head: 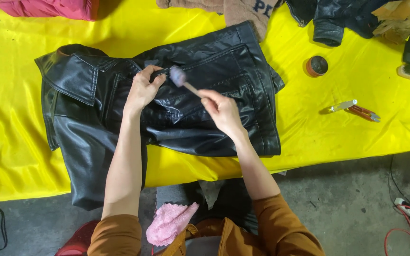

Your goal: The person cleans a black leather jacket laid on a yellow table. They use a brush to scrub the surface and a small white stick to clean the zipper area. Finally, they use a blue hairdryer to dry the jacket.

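- Jacket: glossy black leather, creased, flat on yellow satin tabletop.
- Left hand: fingers curled, pinching jacket front.
- Right hand: closed around slim wooden-handled brush, soft rounded head.

Rust-brown sleeves pushed up above the elbows, forearms bare.

brush head blurred, pink cloth cut off
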